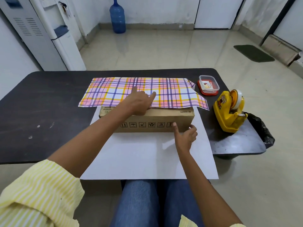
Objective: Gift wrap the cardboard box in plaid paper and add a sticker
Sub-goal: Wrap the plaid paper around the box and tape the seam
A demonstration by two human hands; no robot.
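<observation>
— What was seen furthest to the left of the grips?
— A bare stretch of the dark table (41,104) was seen well to the left of the left hand (139,104), and a yellow striped sleeve (41,185) was seen nearer than it
— How was that hand held?
— It was laid on top of the cardboard box (147,117). Its forefinger was stretched out flat on the plaid paper (172,94), the thumb was raised, and the other fingers were bent at the paper's edge. Nothing was seen to be gripped; the paper was only pressed down
— Where was the paper placed?
— Its patterned flap was folded over the far part of the box, under and beyond the left hand. Its white underside was spread beneath the box and below both wrists
— And the right hand?
— The right hand (186,136) was set at the box's near right corner. The thumb was pressed to the front face, beside the printed handling symbols, and the fingers were curled round the corner, so the box was held narrowly there
— What was found to the right of that hand?
— A clear container (208,85) with a red rim at its base was seen beyond it and to the right, just beside the paper's far right corner; printed pieces lay within, too small to be made out. A yellow tape dispenser (228,110) was stood to the right of the hand, and a black bag (260,128) was seen further right, at the table's edge
</observation>
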